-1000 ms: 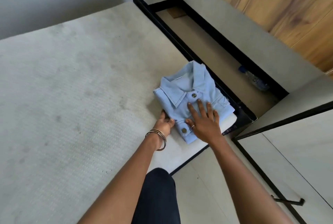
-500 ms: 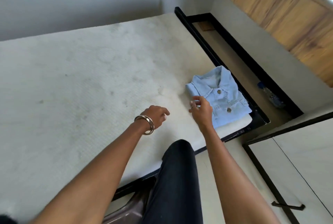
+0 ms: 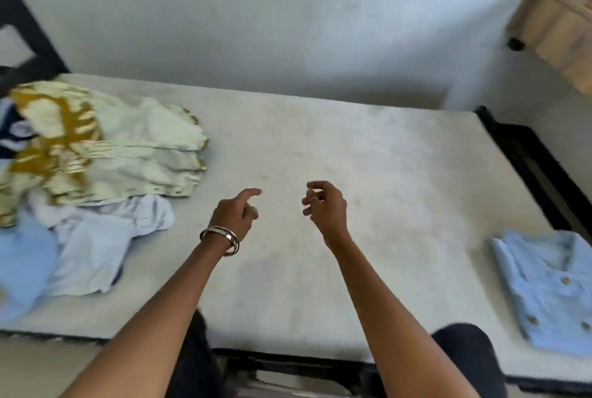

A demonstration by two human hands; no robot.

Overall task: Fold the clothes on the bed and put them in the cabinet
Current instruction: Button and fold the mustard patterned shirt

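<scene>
My bangles (image 3: 224,239) shiny metal; mattress (image 3: 368,192) matt, faintly stained; folded shirt (image 3: 551,288) soft blue cloth; shelf (image 3: 557,29) pale wood.

Bare forearms, silver bangles (image 3: 224,239), finger ring (image 3: 313,201), dark trousers (image 3: 464,356)

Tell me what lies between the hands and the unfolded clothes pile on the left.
Nothing visible: only bare mattress lies between the left hand, the right hand and the unfolded clothes pile.
</scene>
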